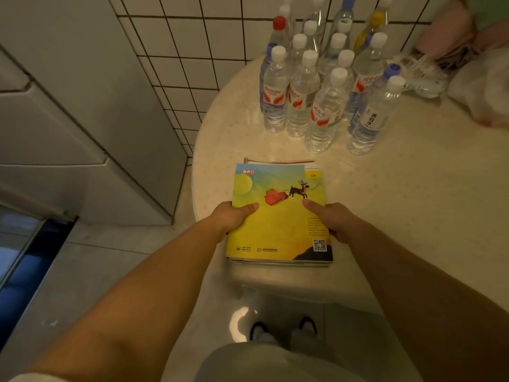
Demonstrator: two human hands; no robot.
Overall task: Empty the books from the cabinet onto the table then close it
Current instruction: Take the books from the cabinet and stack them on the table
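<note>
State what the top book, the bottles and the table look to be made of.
Top book: glossy printed paper, judging by the thin cover and colour print.
Bottles: clear plastic with plastic screw caps; see-through ribbed walls.
Table: a smooth, shiny cream top, maybe stone or laminate; it reflects light, speckled.

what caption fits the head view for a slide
Both hands, left hand and right hand, hold a stack of books at the table edge near water bottles.

Top book cover (pixel 278 216): a yellow tab at the upper right reads "3"; a QR code sits at the lower right; other print is too small to read.
Front left water bottle (pixel 274 92): red label reads "Wahaha".
Front right water bottle (pixel 371 117): white label reads "凉白水".
</note>
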